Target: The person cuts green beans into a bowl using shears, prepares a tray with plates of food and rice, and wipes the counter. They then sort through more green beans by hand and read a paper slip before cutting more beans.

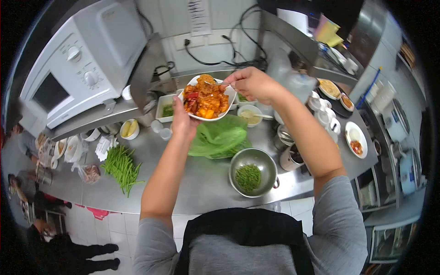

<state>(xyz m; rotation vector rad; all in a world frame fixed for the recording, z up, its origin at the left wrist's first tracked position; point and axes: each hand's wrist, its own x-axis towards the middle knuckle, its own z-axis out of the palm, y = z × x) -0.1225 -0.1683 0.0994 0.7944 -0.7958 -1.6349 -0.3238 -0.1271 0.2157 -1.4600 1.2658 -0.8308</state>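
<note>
My left hand (182, 120) grips the near left rim of a white bowl (223, 113), holding it up over the back of the counter. Saucy orange-red stew (207, 101) with red and yellow chunks fills the bowl. Pinched in my right hand (250, 84) is the handle of a thin metal spoon (222, 84), its tip dipping into the food at the far side. Below the bowl lies a green plastic bag (220, 137). Nearer to me stands a metal mixing bowl (270, 183) with chopped greens (248, 178) inside.
Long green beans (121, 167) lie on the steel counter (183, 192) at left, near a small bowl of yellow pieces (129, 129). A white microwave (87, 64) sits on the shelf above. Canisters (291, 158) and a plate with food (356, 140) stand at right. Another person (59, 247) is at lower left.
</note>
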